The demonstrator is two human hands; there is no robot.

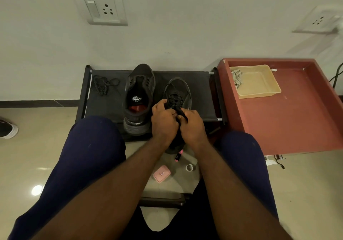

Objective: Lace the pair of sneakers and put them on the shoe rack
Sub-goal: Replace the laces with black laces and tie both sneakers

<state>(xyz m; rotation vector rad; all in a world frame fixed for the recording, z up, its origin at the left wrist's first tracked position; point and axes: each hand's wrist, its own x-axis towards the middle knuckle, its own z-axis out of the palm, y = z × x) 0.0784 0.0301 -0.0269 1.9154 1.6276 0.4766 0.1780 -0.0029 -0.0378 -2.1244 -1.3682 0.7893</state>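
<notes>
Two black sneakers lie on a low black shoe rack [200, 91] against the wall. The left sneaker [138, 98] has no lace and its insole shows. The right sneaker [179, 93] has a black lace threaded across its front. My left hand [163, 122] and my right hand [193, 126] meet over this sneaker's tongue, fingers curled, each pinching the black lace [181, 112]. They hide the sneaker's rear half. A loose black lace [104, 84] lies bunched on the rack's left end.
A red-brown tray table [289, 121] stands to the right, with a beige tray [259, 84] holding grey laces. On the floor between my knees lie a pink case [161, 173], a pink marker [178, 155] and a tape roll [189, 167]. Another shoe [7, 128] is at far left.
</notes>
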